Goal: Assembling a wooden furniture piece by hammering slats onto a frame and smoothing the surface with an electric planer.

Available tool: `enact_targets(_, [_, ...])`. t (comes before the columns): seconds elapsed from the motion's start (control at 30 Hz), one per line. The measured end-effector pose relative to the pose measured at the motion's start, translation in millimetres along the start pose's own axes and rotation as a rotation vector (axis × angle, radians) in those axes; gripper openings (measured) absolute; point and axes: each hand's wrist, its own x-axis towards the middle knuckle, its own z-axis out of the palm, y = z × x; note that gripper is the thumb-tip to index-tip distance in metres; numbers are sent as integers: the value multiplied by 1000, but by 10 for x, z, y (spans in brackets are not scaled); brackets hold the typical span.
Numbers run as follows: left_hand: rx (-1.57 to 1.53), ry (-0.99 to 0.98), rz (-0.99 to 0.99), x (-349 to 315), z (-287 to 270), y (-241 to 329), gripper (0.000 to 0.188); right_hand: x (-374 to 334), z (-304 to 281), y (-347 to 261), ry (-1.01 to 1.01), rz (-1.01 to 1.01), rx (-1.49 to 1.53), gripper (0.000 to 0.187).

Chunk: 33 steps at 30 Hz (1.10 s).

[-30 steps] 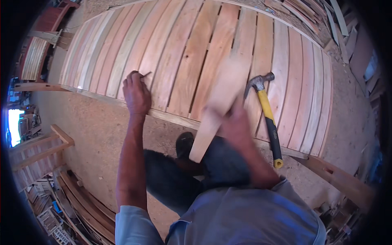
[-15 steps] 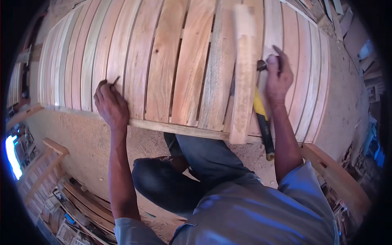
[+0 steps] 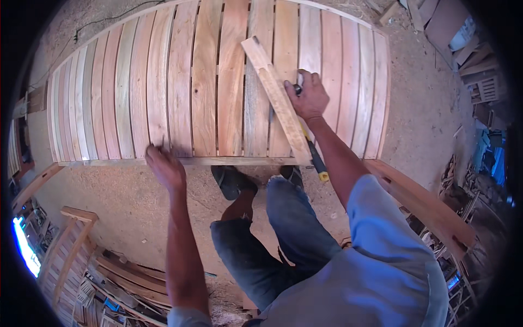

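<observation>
My left hand [image 3: 166, 168] is closed at the front edge of the slatted wooden panel [image 3: 204, 98], its fingers pinching a thin dark nail-like piece [image 3: 162, 140]. Over the panel's right half, my right hand [image 3: 309, 97] curls its fingers by a dark rounded piece [image 3: 297, 89]; what it grips is partly hidden. A loose wooden strip [image 3: 275, 92] slants across the slats just left of that hand. From beneath the strip comes a hammer-like tool's black and yellow handle [image 3: 316, 155], its end jutting past the front edge. The strip covers much of the tool.
My legs [image 3: 297, 218] are in front of the panel on a dusty floor [image 3: 131, 201]. A wooden beam [image 3: 419, 201] slopes away at right. Another wooden frame [image 3: 79, 215] and stacked timber [image 3: 136, 283] are at lower left. Scrap wood lies at right.
The whole view has shifted and shows the panel from farther back. My left hand has come back from the slats to the front edge. The loose strip now appears slanted; earlier it appeared nearly upright.
</observation>
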Motion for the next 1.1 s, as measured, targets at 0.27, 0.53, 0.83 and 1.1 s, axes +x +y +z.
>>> enact_targets(0.27, [-115,-451,52,-3413,-2159,76,21,-815,-518,-119,-79,167,91,77])
enact_targets(0.53, [-349,-541,-1017,-6810,-4158,14,28,-3345,-2218,803,-1044,36,348,49])
enact_targets(0.83, [-763,-502,-709,-6469,-4364,1856,20,-3740,-3906,1508,-1672,-343,-12,96])
enact_targets(1.1, [-568,-409,-418,-6110,-4415,3893,21,-3745,-5089,1977,-1420,-663,79,68])
